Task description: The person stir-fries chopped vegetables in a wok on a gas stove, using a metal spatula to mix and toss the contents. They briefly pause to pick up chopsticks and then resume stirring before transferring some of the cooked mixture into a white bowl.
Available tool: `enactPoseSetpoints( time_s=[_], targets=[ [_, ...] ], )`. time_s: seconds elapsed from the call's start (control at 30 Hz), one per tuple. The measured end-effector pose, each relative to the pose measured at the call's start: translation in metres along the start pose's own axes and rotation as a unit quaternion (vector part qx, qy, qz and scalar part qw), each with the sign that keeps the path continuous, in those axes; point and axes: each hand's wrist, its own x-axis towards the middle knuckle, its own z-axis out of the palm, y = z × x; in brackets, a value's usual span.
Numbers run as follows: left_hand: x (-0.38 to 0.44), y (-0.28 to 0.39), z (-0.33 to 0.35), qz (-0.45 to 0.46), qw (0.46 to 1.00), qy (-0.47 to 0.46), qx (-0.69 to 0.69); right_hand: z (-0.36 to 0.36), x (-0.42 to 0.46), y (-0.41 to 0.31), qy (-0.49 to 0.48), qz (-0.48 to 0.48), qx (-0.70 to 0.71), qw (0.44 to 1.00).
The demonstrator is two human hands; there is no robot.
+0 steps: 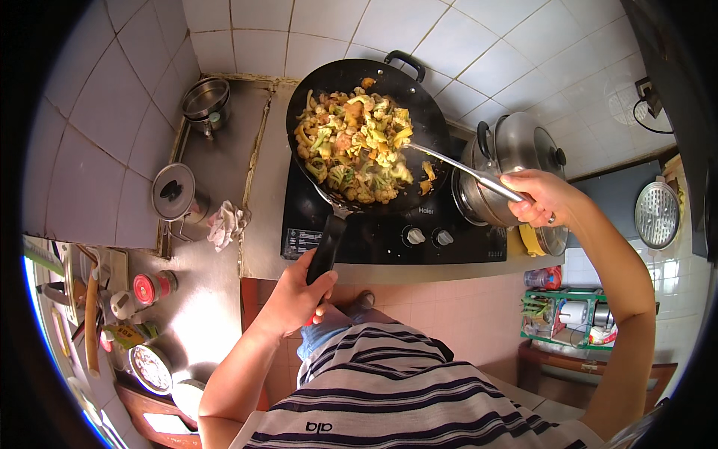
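My left hand grips the black handle of a large black wok, which is over a black gas hob and tilted. In the wok lies a heap of cauliflower florets with yellow and brown pieces, some steam rising from it. My right hand holds a metal cooking utensil by its thick handle, its far end at the right side of the food; the head is hidden in the food. A few pieces lie apart from the heap on the wok's right side.
A steel pot stands right of the wok, close to my right hand. Left are a lidded steel pot, stacked steel bowls, crumpled paper and a red-lidded jar. A yellow-edged container lies below my right hand.
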Motion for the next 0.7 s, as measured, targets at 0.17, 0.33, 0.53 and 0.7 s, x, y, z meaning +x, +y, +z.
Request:
enactPoseSetpoints(
  time_s=[0.17,0.33,0.53,0.7],
  targets=[
    [-0.003,0.004,0.002,0.001,1.0,0.003,0.014,0.001,0.0,0.003,-0.026,0.002,-0.006,1.0],
    [-0.003,0.002,0.001,0.007,1.0,-0.002,0.009,0.009,0.009,0.005,-0.043,0.014,-0.025,0.999],
    [-0.002,0.001,0.0,0.011,1.0,0.0,0.024,0.039,0.027,0.0,0.141,-0.166,-0.379,0.899],
    [0.0,-0.003,-0.001,0.015,1.0,-0.004,0.016,0.051,0.021,0.011,0.318,-0.32,-0.597,0.663]
  ],
)
